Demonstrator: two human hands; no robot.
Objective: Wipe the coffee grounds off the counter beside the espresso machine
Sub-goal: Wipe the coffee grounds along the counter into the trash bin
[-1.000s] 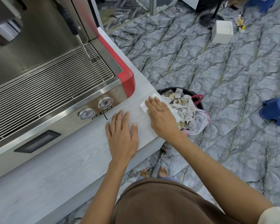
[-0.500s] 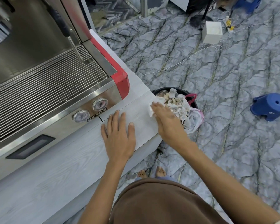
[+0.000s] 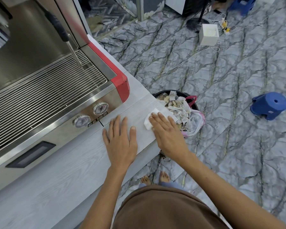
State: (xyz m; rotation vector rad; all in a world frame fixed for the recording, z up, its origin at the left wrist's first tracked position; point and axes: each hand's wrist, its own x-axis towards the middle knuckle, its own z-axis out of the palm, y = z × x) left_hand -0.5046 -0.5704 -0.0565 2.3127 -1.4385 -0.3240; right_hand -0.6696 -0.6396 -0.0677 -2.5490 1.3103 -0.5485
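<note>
The pale wood-grain counter [image 3: 59, 184] carries the espresso machine [image 3: 45, 90] at its rear. A white tissue [image 3: 151, 119] lies flat near the counter's right edge. The marbled floor [image 3: 221, 100] carries a full waste bin [image 3: 180, 111], a blue stool [image 3: 269, 104] and a white box [image 3: 208, 34].

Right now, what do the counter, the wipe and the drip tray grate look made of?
Counter: pale grey wood-grain, matte, likely laminate; panel seam visible.
Wipe under the right hand: thin white paper tissue, crumpled and soft-edged.
Drip tray grate: brushed stainless steel by its look, parallel wire bars with sheen.
</note>
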